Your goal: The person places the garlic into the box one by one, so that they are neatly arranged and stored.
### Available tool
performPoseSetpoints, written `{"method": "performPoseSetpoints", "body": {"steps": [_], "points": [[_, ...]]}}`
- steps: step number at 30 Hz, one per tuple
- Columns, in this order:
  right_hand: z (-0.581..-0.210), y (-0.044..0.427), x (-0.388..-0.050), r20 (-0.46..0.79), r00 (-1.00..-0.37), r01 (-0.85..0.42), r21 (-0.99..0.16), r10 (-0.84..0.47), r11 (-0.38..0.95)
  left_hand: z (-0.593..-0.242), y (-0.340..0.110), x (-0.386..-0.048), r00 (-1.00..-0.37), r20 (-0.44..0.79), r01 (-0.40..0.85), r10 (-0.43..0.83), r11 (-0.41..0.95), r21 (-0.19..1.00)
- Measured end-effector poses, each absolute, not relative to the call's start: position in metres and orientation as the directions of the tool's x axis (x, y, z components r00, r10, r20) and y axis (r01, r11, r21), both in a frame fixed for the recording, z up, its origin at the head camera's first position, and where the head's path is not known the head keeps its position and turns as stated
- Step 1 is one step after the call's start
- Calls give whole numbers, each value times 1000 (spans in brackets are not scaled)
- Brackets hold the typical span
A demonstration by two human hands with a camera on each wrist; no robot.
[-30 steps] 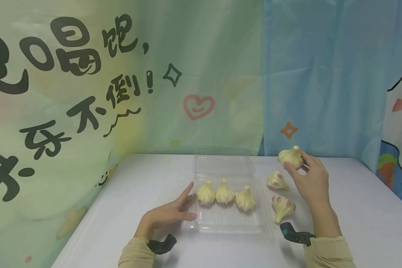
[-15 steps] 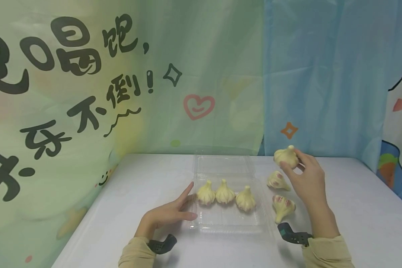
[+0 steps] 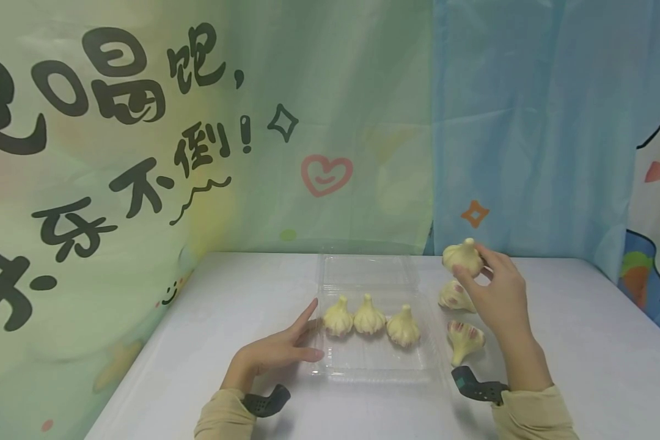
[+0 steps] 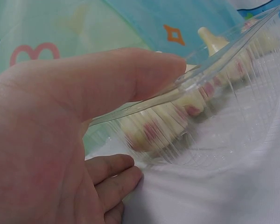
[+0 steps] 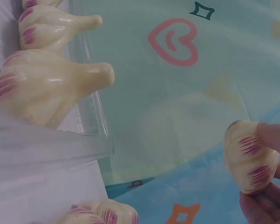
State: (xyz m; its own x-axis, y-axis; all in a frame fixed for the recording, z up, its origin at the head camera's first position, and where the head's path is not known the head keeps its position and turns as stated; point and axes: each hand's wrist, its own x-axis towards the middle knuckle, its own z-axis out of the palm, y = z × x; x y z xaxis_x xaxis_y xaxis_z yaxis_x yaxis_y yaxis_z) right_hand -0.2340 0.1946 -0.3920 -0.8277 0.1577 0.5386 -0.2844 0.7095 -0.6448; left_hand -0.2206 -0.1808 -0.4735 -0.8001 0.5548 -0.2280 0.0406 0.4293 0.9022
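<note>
Your right hand pinches a garlic bulb above the tabletop; your left hand lies spread against the clear box between your hands, thumb along its rim. Pinch firmly, since the bulb looks slick, and stay clear of the two loose bulbs just left of your right hand. Gentle left-hand pressure should steady the box and its three bulbs.

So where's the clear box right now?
In the head view, the open box sits near the middle of the table, with three garlic bulbs inside, the left grip at its left edge and two loose bulbs on its right.
</note>
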Motion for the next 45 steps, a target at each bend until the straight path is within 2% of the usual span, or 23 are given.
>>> {"method": "performPoseSetpoints", "body": {"steps": [19,45], "points": [[-391,191,-233,517,-848,-286,-638,122,715,-474,-181,-220,-798,-221,44,561,419,907],[-396,192,-237,527,-843,-299,-625,107,721,-474,-181,-222,-791,-219,41,571,407,912]]}}
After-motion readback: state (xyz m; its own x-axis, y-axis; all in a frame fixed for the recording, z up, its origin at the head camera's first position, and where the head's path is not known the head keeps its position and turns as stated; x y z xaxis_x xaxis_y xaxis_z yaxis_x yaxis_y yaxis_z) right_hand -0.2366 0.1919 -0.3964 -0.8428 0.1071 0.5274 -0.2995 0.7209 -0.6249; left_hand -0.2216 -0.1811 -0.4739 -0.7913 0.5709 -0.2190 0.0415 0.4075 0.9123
